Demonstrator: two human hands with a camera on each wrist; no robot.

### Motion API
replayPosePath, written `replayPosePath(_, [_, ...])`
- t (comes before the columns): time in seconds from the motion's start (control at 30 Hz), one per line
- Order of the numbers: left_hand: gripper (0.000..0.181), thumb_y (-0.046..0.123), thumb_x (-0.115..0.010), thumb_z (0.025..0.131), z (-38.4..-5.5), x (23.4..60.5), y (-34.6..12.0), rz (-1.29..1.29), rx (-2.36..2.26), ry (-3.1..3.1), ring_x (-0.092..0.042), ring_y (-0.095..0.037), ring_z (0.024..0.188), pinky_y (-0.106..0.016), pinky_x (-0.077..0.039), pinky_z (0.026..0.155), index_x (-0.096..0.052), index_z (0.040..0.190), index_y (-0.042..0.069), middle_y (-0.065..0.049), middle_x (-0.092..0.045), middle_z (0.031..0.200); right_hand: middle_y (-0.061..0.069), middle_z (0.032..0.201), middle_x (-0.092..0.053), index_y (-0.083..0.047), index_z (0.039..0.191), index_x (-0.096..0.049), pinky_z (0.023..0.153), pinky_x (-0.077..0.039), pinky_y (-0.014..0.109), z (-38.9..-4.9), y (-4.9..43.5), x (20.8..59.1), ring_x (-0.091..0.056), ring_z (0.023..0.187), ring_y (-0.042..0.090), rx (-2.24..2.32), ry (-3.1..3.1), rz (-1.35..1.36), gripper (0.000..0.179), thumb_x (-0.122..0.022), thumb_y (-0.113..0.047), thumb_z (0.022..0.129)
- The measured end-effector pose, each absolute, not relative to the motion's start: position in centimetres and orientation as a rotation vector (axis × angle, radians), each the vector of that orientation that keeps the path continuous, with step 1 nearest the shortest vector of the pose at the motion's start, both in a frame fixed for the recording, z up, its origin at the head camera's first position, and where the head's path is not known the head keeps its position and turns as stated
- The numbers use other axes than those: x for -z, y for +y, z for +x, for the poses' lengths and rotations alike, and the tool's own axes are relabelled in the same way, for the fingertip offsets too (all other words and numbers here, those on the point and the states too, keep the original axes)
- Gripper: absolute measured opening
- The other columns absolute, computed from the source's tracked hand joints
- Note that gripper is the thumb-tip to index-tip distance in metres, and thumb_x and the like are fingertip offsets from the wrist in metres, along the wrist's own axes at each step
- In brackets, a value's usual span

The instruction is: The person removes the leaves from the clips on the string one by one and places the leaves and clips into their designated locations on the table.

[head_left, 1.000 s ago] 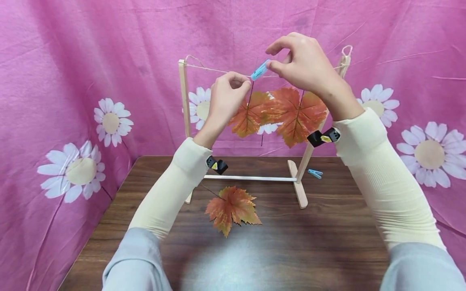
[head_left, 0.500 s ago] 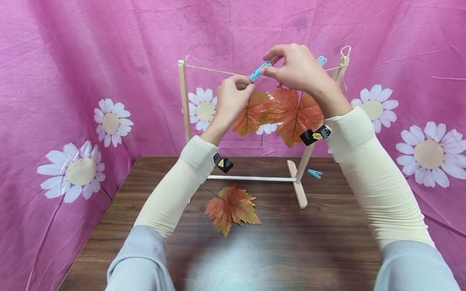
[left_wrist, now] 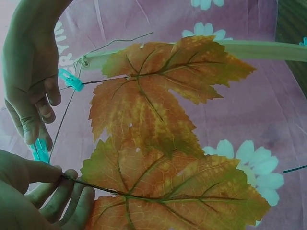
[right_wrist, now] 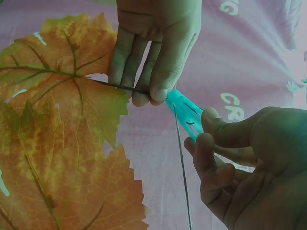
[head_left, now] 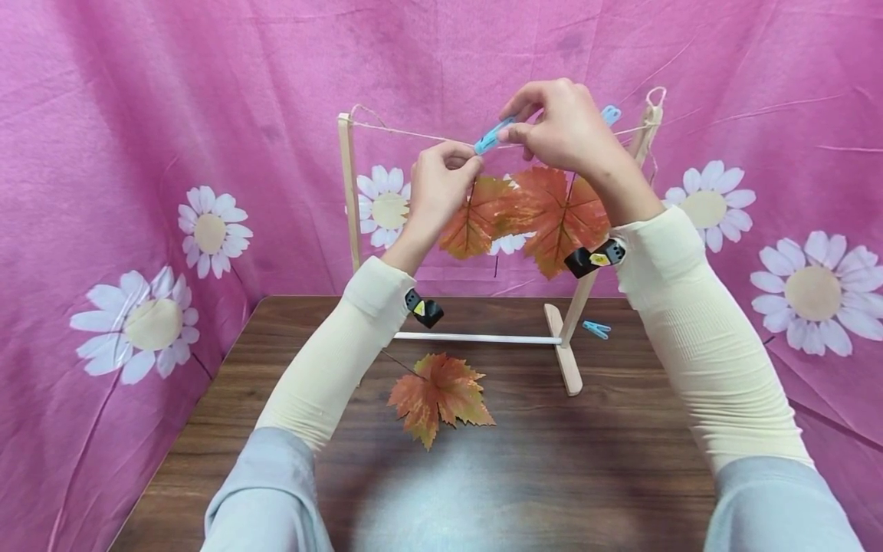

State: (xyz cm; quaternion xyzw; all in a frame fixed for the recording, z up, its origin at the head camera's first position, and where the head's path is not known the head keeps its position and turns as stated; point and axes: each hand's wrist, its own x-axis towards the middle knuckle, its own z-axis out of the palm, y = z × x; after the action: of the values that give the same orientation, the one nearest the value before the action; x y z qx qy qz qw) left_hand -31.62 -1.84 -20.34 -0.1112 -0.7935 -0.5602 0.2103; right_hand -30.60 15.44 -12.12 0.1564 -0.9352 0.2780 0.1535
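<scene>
In the head view my left hand pinches the dark stem of an orange maple leaf just below the string. My right hand pinches the handle end of a light blue clothespin. That clothespin's jaws sit at the string, beside the left fingertips; the right wrist view shows the clothespin meeting the stem's top end. Another maple leaf hangs to the right, overlapping the first. A second blue clothespin grips its stem on the string in the left wrist view.
The string runs between two wooden posts joined low down by a white rod. A third maple leaf lies on the brown table. One more blue clothespin lies by the right foot. Behind hangs a pink flowered cloth.
My right hand has come down and left, its index finger closing toward the thumb at the clothespin. The left hand has shifted slightly right along the string. The second clothespin has come into view.
</scene>
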Motion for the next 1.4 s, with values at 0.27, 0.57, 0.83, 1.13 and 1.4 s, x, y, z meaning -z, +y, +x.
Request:
replayPosePath(0.27, [0.013, 0.014, -0.073, 0.098, -31.6, 20.3, -1.9, -0.324, 1.572, -2.196, -0.072, -0.007, 0.084, -0.019, -0.054, 0.071, -0.081, 0.106, 0.008, -0.006, -0.081, 0.099, -0.031, 0.064, -0.060, -0.006, 0.118, -0.078, 0.053, -0.047, 0.015, -30.6, 15.5, 12.4, -0.063, 0.058, -0.003, -0.906, -2.589, 0.425, 0.030, -0.084, -0.023, 0.094])
replayPosePath(0.57, [0.016, 0.012, -0.075, 0.096, -31.4, 20.4, -2.0, -0.384, 1.605, -2.128, -0.073, -0.009, 0.081, -0.019, -0.054, 0.068, -0.079, 0.111, 0.007, -0.010, -0.082, 0.102, -0.031, 0.060, -0.060, -0.004, 0.110, -0.080, 0.053, -0.047, 0.014, -30.5, 15.5, 12.5, -0.062, 0.054, -0.002, -0.987, -2.475, 0.411, 0.024, -0.086, -0.018, 0.092])
replayPosePath(0.83, [0.014, 0.017, -0.075, 0.098, -31.3, 20.6, -2.1, -0.371, 1.619, -2.120, -0.069, -0.006, 0.072, -0.019, -0.056, 0.069, -0.081, 0.106, 0.006, -0.009, -0.080, 0.095, -0.031, 0.060, -0.060, -0.002, 0.109, -0.080, 0.052, -0.049, 0.011, -30.5, 15.8, 12.2, -0.060, 0.051, -0.003, -1.060, -2.398, 0.381, 0.022, -0.086, -0.014, 0.092])
replayPosePath(1.13, [0.013, 0.018, -0.076, 0.097, -31.2, 20.5, -2.2, -0.353, 1.609, -2.127, -0.074, -0.010, 0.082, -0.020, -0.058, 0.072, -0.081, 0.104, 0.008, -0.008, -0.081, 0.097, -0.030, 0.062, -0.063, -0.003, 0.110, -0.079, 0.052, -0.050, 0.010, -30.5, 16.4, 12.0, -0.061, 0.051, -0.003, -1.142, -2.375, 0.358, 0.023, -0.086, -0.013, 0.091])
replayPosePath(1.4, [0.011, 0.012, -0.074, 0.097, -30.9, 20.6, -2.7, -0.365, 1.708, -2.088, -0.076, -0.014, 0.078, -0.026, -0.065, 0.075, -0.078, 0.106, 0.006, -0.009, -0.080, 0.097, -0.025, 0.080, -0.068, -0.009, 0.123, -0.077, 0.053, -0.047, 0.015, -29.9, 17.0, 12.4, -0.064, 0.058, 0.000, -1.145, -2.409, 0.331, 0.033, -0.085, -0.023, 0.093])
